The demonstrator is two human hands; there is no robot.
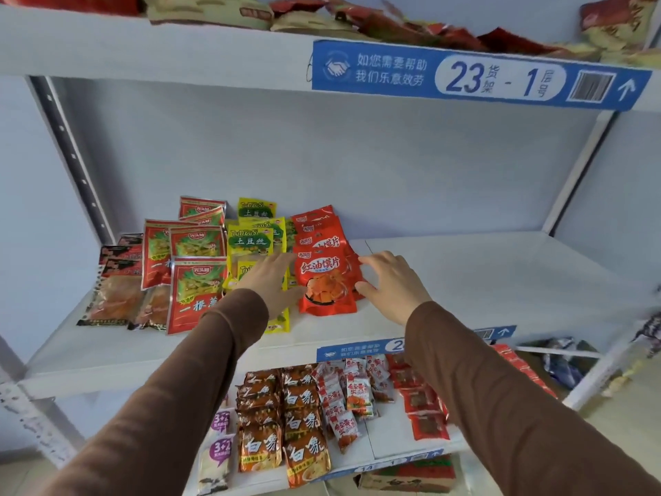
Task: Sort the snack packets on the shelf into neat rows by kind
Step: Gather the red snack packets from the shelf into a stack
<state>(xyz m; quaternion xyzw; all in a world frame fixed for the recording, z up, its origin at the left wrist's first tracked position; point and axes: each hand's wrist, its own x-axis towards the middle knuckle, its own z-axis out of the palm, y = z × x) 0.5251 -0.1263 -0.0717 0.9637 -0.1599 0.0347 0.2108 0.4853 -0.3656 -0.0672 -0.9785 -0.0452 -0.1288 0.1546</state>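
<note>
On the white middle shelf [483, 281] lie rows of packets. A row of orange-red packets [323, 277] runs back from the front. To its left are yellow packets [250, 241], then red-and-green packets [195, 281], then dark packets [114, 284] at the far left. My left hand [275, 281] lies flat with straight fingers over the yellow packets, touching the left edge of the front orange-red packet. My right hand [391, 284] has relaxed fingers against that packet's right edge. Neither hand grips anything.
The top shelf holds a jumble of red and beige packets [393, 19] above a blue label strip [465, 77]. The lower shelf carries brown noodle packets [286, 424], small white-red packets [350, 392] and red packets [425, 406]. A grey upright post [71, 155] stands at the left.
</note>
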